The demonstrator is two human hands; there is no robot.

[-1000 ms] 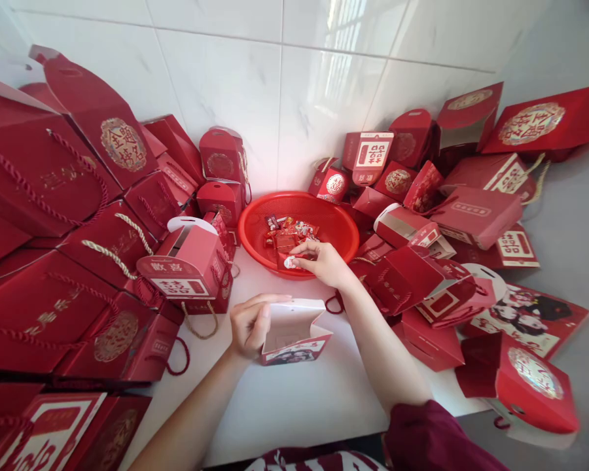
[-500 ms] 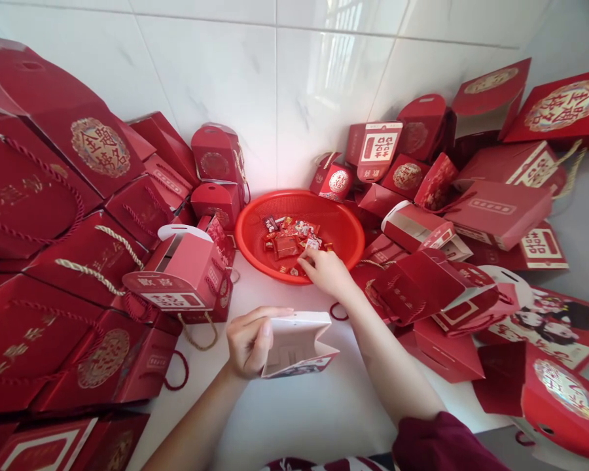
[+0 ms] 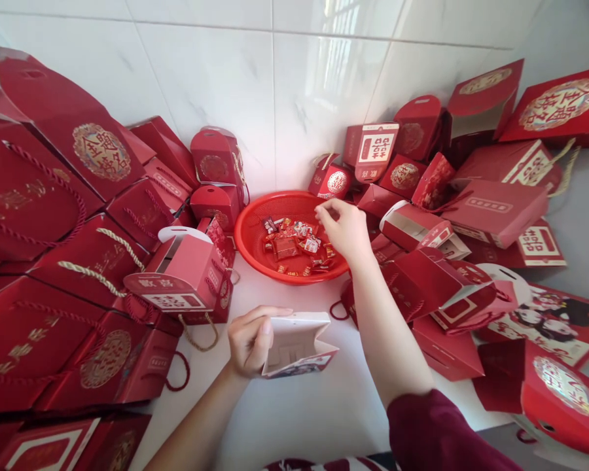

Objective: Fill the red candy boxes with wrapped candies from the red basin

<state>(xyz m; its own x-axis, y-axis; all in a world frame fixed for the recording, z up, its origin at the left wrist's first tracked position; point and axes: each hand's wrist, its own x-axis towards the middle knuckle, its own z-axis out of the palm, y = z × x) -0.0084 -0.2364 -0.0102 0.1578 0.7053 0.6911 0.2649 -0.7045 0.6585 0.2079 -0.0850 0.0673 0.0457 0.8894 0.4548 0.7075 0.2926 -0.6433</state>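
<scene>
Clasping an open box [image 3: 299, 341] in the left hand [image 3: 249, 340] before the basket [image 3: 294, 278]; over it the right hand [image 3: 346, 229], fingertips pinched, contents unclear.

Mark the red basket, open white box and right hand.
red basket [image 3: 252, 226], head view, bare left wall.
open white box [image 3: 294, 339], head view, inner white wall.
right hand [image 3: 346, 230], head view, back of the hand.

My right hand [image 3: 346, 229] covers the red basket [image 3: 249, 226] rim at 3 o'clock; my left hand [image 3: 248, 340] covers the white box [image 3: 299, 337] at 9 o'clock.
</scene>
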